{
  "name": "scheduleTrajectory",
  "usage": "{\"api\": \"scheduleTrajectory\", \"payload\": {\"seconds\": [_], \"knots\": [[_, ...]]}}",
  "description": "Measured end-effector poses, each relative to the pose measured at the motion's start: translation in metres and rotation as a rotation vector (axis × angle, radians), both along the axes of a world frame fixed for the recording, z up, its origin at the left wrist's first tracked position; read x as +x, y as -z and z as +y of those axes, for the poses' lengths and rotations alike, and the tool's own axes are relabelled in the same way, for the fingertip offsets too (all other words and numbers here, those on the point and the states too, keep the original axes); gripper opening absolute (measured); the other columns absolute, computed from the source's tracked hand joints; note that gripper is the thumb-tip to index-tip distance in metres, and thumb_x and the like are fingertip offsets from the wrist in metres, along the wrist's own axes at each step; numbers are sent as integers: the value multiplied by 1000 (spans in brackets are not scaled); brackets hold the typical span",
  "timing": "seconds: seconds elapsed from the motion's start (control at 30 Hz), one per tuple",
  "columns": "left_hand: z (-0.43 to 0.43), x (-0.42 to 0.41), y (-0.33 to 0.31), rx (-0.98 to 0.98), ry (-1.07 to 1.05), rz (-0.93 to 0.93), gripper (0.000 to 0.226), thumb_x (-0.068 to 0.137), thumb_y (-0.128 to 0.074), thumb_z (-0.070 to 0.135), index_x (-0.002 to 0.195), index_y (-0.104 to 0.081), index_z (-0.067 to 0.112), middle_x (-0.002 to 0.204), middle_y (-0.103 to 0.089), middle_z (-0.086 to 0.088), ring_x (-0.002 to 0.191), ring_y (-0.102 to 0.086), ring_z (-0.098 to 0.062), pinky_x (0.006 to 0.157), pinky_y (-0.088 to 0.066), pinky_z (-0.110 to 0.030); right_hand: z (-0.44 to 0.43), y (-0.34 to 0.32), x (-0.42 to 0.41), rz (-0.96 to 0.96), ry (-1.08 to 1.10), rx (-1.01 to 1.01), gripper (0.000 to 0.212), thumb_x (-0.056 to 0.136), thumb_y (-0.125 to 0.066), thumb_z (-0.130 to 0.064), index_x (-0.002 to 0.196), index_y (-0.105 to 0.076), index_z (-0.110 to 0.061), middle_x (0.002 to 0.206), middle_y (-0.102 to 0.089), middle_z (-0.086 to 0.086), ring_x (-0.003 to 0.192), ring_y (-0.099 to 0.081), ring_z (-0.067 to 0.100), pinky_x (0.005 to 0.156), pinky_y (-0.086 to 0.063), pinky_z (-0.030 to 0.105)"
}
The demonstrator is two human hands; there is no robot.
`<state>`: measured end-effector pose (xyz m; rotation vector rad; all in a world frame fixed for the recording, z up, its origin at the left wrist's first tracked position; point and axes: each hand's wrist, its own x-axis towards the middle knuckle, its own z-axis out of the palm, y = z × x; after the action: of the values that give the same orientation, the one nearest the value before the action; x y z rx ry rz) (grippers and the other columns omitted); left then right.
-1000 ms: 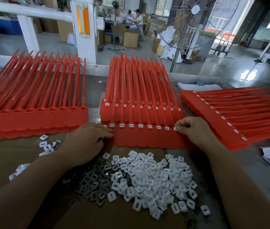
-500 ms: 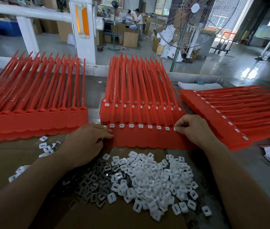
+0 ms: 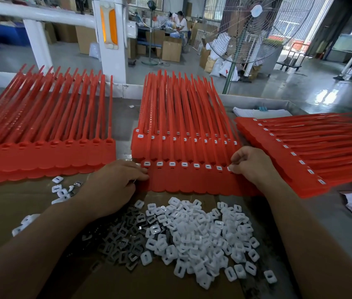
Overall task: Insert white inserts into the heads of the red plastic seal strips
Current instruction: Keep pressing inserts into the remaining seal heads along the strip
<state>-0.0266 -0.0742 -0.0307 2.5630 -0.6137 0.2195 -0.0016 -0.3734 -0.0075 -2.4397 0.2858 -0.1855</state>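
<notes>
A sheet of joined red seal strips [image 3: 192,180] lies in front of me, a white insert showing in each visible head. My left hand [image 3: 114,184] grips the sheet's left edge with curled fingers. My right hand [image 3: 250,162] pinches the rightmost head, where a white insert [image 3: 229,168] sits under my fingertips. A heap of loose white inserts [image 3: 203,234] lies on the cardboard just below the sheet. Dark metal clips [image 3: 123,238] lie mixed in at the heap's left.
A stack of red strips with empty heads [image 3: 41,152] lies at the left. Filled stacks lie behind the sheet [image 3: 183,134] and at the right [image 3: 300,152]. A few stray inserts [image 3: 59,188] lie at the left. A fan [image 3: 254,29] stands beyond the table.
Both hands stay on the ends of the front sheet. Nothing has visibly moved.
</notes>
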Motion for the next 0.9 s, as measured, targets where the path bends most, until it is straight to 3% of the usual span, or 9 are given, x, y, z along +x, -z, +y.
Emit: {"api": "scheduleTrajectory", "payload": {"seconds": [0.27, 0.53, 0.7, 0.9], "knots": [[1, -2, 0, 7, 11, -2, 45, 78, -50, -4, 113, -64, 22, 124, -56, 13, 121, -41, -4, 105, -32, -27, 3, -4, 6, 85, 55, 6, 25, 68, -77, -7, 65, -56, -21, 72, -58, -5, 77, -56, 15, 69, -37, 24], [1, -1, 0, -20, 9, 0, 45, 78, -51, -5, 112, -65, 21, 123, -57, 12, 119, -43, -5, 103, -31, -24, 6, -15, 12, 187, 43, -40, 27, 68, -78, -4, 63, -54, -17, 86, -61, 6, 86, -55, 21, 78, -41, 26], [1, -1, 1, -16, 13, -11, 44, 78, -50, -4, 111, -65, 21, 123, -57, 12, 120, -43, -5, 102, -29, -22, 2, -9, 1, 83, 3, -11, 24, 71, -76, -9, 64, -56, -19, 72, -58, -1, 75, -53, 15, 58, -37, 22], [2, 1, 3, -11, 16, -7, 45, 79, -49, -4, 112, -65, 22, 123, -56, 13, 121, -41, -4, 103, -28, -22, -3, 2, -13, -44, -48, 95, 18, 81, -61, -1, 76, -61, -18, 81, -62, 1, 72, -54, 10, 68, -39, 21]]}}
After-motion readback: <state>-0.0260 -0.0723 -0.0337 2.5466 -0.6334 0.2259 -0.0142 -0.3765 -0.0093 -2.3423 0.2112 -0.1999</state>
